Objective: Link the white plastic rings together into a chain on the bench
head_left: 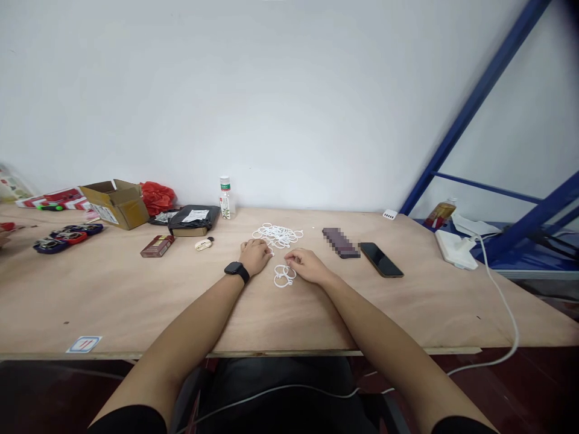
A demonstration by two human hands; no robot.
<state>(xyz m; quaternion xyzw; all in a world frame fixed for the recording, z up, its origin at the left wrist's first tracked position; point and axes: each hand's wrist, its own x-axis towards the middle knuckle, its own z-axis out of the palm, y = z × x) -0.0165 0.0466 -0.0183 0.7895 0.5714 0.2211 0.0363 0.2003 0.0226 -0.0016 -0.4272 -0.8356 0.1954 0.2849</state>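
Note:
Small white open rings with little end tabs, like plastic binder rings, lie in a loose pile (277,234) on the wooden table. My left hand (256,256), with a black watch on its wrist, is at the pile's near edge. Its fingers are curled, and part of a white ring (272,252) shows at the fingertips. My right hand (308,265) is closed in a pinch just right of it, its fingertips at a few linked or overlapping white rings (283,281) on the tabletop. Exactly how the fingers grip these is too small to make out.
A phone (381,260) and a pixelated dark object (340,242) lie to the right. Leftward are a maroon box (157,246), a black parcel (193,218), a bottle (225,199) and an open carton (118,205). A white cable (502,295) hangs over the right edge.

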